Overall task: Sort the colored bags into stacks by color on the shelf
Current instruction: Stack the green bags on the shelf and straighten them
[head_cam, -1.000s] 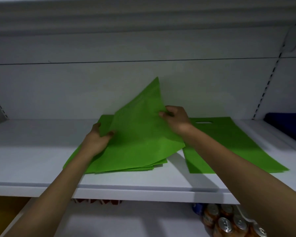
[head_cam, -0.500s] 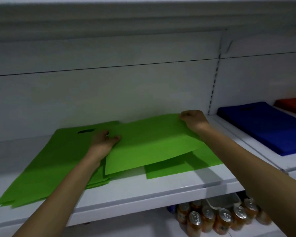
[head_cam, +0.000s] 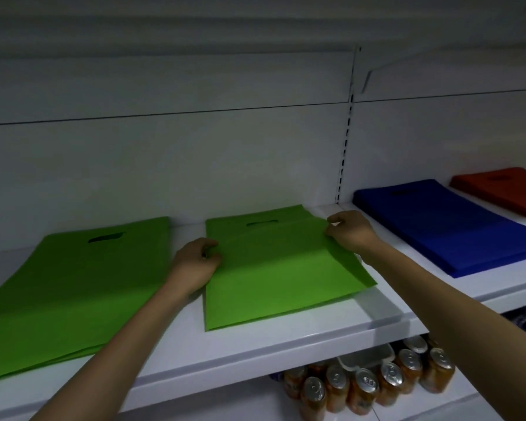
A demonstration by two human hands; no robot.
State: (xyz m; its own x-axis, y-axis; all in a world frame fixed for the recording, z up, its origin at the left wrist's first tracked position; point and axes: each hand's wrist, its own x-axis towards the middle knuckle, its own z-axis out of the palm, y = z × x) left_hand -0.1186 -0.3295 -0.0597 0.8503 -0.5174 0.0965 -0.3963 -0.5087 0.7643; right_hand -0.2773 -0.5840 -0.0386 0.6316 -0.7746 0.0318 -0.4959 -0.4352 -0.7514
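From the head camera, a green bag (head_cam: 280,268) lies flat on the white shelf (head_cam: 286,338), its handle slot at the far end. The left hand (head_cam: 195,265) pinches its left edge with curled fingers, and the right hand (head_cam: 349,235) pinches its far right edge. To the left, just apart, lies a green stack (head_cam: 73,284). Far right on the next shelf section are a blue stack (head_cam: 444,226) and a red stack (head_cam: 504,189). Cans (head_cam: 365,387) stand below.
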